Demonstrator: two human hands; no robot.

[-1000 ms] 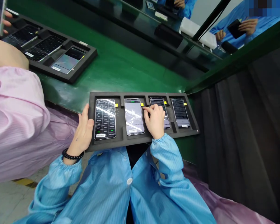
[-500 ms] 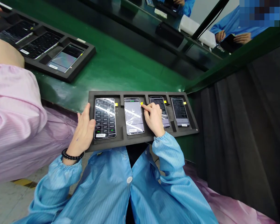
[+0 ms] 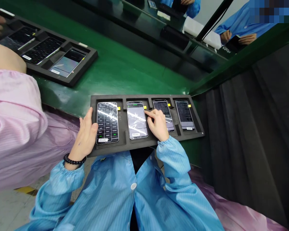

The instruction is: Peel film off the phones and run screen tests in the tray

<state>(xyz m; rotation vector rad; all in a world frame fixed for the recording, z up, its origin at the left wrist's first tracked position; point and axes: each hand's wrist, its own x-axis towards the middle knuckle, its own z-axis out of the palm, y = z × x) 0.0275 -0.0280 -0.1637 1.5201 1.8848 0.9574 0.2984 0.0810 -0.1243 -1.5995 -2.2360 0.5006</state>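
A black foam tray (image 3: 110, 149) lies in front of me with several smartphones in its compartments. My left hand (image 3: 85, 138) rests along the tray's left end, fingers stretched out, beside the leftmost smartphone (image 3: 107, 123), which shows a grid screen. With its index finger extended, my right hand (image 3: 158, 124) reaches to the right edge of the second smartphone (image 3: 137, 122), just below a yellow tab (image 3: 145, 107). Its other fingers are curled and hold nothing that I can see. Partly behind this hand is the third smartphone (image 3: 162, 106); the rightmost smartphone (image 3: 185, 115) shows lines of text.
Another foam tray (image 3: 71, 81) with smartphones stands on the green bench (image 3: 115, 67) at upper left. A co-worker's pink sleeve (image 3: 14, 106) is close on my left. Dark curtain folds (image 3: 240, 138) hang at right. Across the bench, people in blue work beside a white device (image 3: 213, 38).
My right index fingertip has shifted slightly down along the second smartphone's right edge, from beside the yellow tab to just below it. My left hand stays at the tray's end.
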